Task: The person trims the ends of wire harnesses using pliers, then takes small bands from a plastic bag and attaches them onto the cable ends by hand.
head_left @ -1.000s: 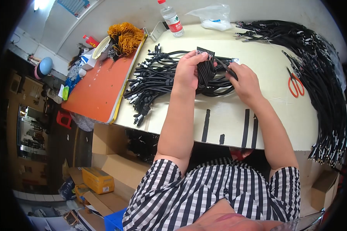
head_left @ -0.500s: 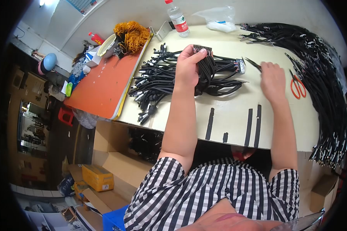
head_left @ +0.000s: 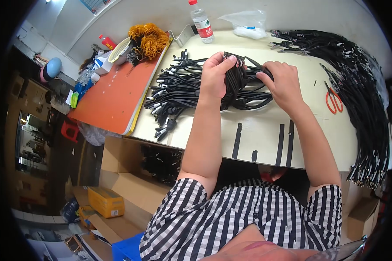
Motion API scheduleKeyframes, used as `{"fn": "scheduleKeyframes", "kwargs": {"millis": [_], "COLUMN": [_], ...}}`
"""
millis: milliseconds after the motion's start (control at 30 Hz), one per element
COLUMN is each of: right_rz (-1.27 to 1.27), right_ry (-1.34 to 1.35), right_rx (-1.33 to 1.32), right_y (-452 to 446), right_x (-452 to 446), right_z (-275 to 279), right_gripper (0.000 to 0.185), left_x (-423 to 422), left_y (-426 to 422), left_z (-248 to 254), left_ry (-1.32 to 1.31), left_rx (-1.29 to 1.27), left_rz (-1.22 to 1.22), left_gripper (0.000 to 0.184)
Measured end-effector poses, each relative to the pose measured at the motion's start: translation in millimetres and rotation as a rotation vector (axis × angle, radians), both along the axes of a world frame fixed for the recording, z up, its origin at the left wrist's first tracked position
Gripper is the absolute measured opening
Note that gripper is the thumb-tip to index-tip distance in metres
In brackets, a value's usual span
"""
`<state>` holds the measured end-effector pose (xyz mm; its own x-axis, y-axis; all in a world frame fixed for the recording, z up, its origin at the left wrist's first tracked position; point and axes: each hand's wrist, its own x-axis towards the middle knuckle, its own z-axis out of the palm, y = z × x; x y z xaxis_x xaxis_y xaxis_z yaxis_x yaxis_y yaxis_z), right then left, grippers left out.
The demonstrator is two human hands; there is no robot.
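Observation:
My left hand (head_left: 215, 78) is closed around a bunch of black cables (head_left: 235, 82), thumb on top. The cable ends sit side by side in a dark strip (head_left: 233, 56) at the upper edge of the grip. My right hand (head_left: 285, 82) is closed on black pointed tweezers (head_left: 258, 66), their tip beside the strip and pointing left. Whether the tip touches the cables I cannot tell. Under and behind both hands lies a pile of black cables (head_left: 178, 93) with white and black plugs to the left.
Red-handled scissors (head_left: 334, 103) lie at the right, beside a long heap of black cables (head_left: 357, 78). A water bottle (head_left: 202, 25) and a plastic bag (head_left: 249, 27) stand at the back. Black tape strips (head_left: 281, 141) mark the front. Orange cords (head_left: 149, 40) sit on the red board (head_left: 117, 95).
My right hand has moved left with the tweezers, from the right of the pile to beside the strip. My left hand keeps its hold on the cables, shifted slightly.

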<state>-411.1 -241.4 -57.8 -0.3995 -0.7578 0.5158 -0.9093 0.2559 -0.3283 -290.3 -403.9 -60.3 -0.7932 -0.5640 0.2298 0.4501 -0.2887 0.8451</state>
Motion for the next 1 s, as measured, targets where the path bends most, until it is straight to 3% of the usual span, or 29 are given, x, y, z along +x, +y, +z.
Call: {"fn": "scheduleKeyframes", "kwargs": {"millis": [200, 400, 600, 667, 733, 800, 1000], "right_rz": [-0.018, -0.037, -0.036, -0.032, -0.028, 0.007, 0.167], "right_ry": [0.177, 0.16, 0.134, 0.157, 0.179, 0.129, -0.132], "right_rx": [-0.177, -0.1, -0.059, -0.096, -0.129, -0.114, -0.159], "right_y": [-8.3, -5.8, -5.3, -5.2, -3.7, -2.3, -1.6], "right_x": [4.3, 4.0, 3.0, 2.1, 1.2, 0.8, -5.2], "right_z": [-12.1, -13.3, -15.7, -17.6, -18.7, -19.1, -30.3], "right_gripper": [0.024, 0.022, 0.022, 0.022, 0.022, 0.022, 0.023], "left_x": [-4.1, -4.7, -6.6, -6.7, -5.9, -4.0, -0.2], "left_y": [4.8, 7.3, 10.9, 14.2, 9.8, 6.2, 6.3], "left_z": [0.9, 4.3, 1.3, 2.1, -1.2, -3.6, -2.1], "left_ry": [-0.035, -0.032, -0.033, -0.064, -0.063, -0.061, -0.067], "left_rx": [0.101, 0.142, 0.065, -0.141, -0.193, -0.243, -0.005], "left_rz": [0.058, 0.113, 0.054, 0.211, 0.188, 0.167, -0.043], "left_gripper": [0.005, 0.006, 0.004, 0.008, 0.011, 0.013, 0.012]}}
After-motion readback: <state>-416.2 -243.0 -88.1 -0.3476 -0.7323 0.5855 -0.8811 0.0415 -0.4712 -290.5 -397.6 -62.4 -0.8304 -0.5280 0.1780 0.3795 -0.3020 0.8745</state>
